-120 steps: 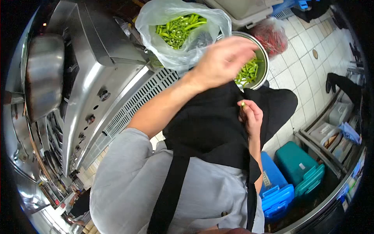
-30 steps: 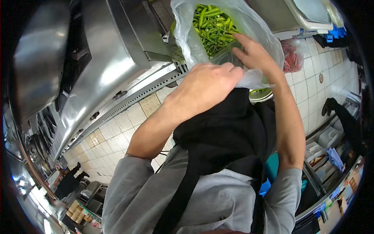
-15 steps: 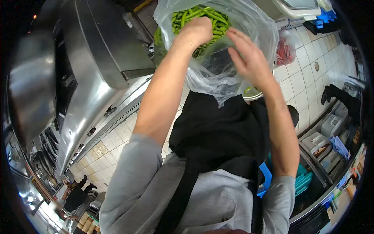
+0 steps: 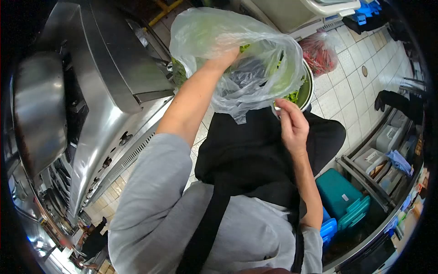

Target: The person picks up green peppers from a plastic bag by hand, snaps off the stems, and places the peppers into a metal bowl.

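A clear plastic bag point(image 4: 255, 34) stands wide in front of me, with long green chili peppers point(image 4: 245, 48) showing through its mouth. My left hand point(image 4: 223, 51) reaches inside it, and the plastic film blurs its fingers. Beside the bag's right edge, my right hand point(image 4: 293, 128) is closed in a pinch, thumb against forefinger. A small pale bit shows at its fingertips, too small to name. Partly under the bag sits a round metal bowl point(image 4: 311, 84) with cut green pieces point(image 4: 292, 97) in it.
A bag of red chili peppers point(image 4: 319, 54) lies on the tiled floor to the right. A steel stove point(image 4: 105, 100) runs along my left. Grey tub point(image 4: 283, 16) stands beyond the bag; teal lids or bins point(image 4: 340, 194) are at lower right. Another person point(image 4: 93, 239) is far left.
My left hand has gone deeper behind the bag's film. My right hand has come down from the bag's mouth to its lower right edge and closed. The bowl shows more.
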Demonstrator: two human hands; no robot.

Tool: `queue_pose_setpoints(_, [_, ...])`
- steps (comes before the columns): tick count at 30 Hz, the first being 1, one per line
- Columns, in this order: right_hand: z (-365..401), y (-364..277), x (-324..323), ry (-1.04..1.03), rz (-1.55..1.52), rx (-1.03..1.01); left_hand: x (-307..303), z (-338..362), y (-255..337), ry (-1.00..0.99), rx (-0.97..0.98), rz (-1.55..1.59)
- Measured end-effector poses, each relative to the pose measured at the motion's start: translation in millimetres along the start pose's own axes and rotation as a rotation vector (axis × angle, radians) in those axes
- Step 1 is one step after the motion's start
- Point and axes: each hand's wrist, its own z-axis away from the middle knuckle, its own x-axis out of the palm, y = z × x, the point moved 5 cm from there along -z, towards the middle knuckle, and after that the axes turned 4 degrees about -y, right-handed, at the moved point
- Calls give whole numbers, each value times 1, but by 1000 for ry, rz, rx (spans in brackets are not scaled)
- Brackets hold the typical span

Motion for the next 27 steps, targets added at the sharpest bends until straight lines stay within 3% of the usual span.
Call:
queue_pose_setpoints(3, [2,-9,11,-119,172,-191,-3,12,10,-53,11,-20])
queue_pose_setpoints(7, [17,-22,-3,-102,242,-244,-51,38,14,-210,-62,83])
queue_pose_setpoints(9, [31,3,-18,44,16,21,-76,56,8,-228,26,31])
queue_pose_setpoints(10, [39,17,-23,93,-56,63,-81,58,-5,65,119,76])
queue_pose_setpoints(11, [48,29,-26,134,-151,114,-70,59,-20,66,112,68])
queue_pose_setpoints(14, [66,49,-28,150,-217,179,-93,95,-21,19,39,-75])
queue_pose_setpoints(16, [72,56,-23,87,-231,216,-79,110,-30,-315,-40,-62])
queue_pose_setpoints(22, [71,53,-27,87,-236,215,-99,119,-20,-259,-34,191])
queue_pose_setpoints(25, [75,58,-27,80,-223,229,-87,111,-24,-209,-64,159])
queue_pose_setpoints(27, [76,57,-27,74,-207,212,-98,117,-20,-272,-42,204])
